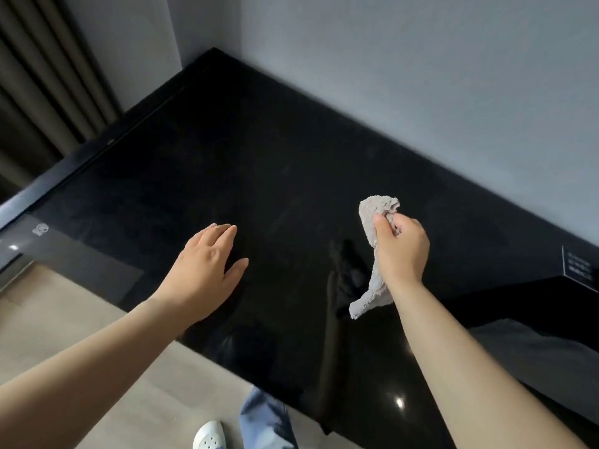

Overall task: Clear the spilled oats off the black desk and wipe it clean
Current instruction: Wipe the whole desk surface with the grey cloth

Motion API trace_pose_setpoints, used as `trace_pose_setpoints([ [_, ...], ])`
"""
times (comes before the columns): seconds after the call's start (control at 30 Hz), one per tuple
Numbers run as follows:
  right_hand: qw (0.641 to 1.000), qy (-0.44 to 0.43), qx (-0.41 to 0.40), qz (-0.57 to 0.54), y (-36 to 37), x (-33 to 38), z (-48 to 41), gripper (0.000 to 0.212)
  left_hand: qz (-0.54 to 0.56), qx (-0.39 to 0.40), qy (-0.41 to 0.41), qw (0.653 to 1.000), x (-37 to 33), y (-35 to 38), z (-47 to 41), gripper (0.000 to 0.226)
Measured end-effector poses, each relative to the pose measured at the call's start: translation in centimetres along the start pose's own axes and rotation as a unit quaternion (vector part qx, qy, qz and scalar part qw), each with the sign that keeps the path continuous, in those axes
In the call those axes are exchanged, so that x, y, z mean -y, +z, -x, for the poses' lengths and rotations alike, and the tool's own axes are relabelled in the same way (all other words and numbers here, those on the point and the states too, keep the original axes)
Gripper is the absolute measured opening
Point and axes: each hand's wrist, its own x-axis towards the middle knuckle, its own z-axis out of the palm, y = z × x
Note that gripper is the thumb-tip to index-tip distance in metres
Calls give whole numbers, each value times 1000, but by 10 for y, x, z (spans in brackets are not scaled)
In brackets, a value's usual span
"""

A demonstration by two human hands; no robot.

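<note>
The glossy black desk (259, 163) fills the middle of the head view, its top reflecting my arms. No oats show on its surface. My right hand (400, 251) is raised above the desk's right part, clenched on a crumpled grey cloth (372, 222); one end bunches above my fist and the other hangs down past my wrist. My left hand (207, 264) hovers palm down over the desk's front edge, fingers spread and straight, holding nothing.
Grey walls meet the desk along its back and right. Dark curtains (42, 79) hang at the left. A small black sign with white text (580, 265) stands at the desk's right end. Pale floor, my blue trouser leg (265, 422) and white shoe (210, 435) lie below.
</note>
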Motion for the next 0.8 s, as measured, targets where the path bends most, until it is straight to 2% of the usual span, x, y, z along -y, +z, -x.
trace_pose_setpoints([
  [0.27, 997, -36, -41, 53, -1, 8, -151, 49, 1, -12, 19, 1000, -28, -13, -118, 70],
  [0.43, 993, -67, -50, 83, 39, -6, -229, 45, -81, -15, 43, 996, -22, -1, -183, 82],
  [0.57, 989, -18, -87, 115, 60, -20, -290, 37, -129, -21, 63, 989, -11, 15, -206, 90],
  [0.67, 990, 26, -61, 127, 71, -27, -313, 29, -144, -20, 67, 987, -7, 21, -213, 87],
  [0.8, 988, -69, -19, 134, 89, -10, -295, 24, -142, -24, 70, 987, -7, 25, -226, 85],
])
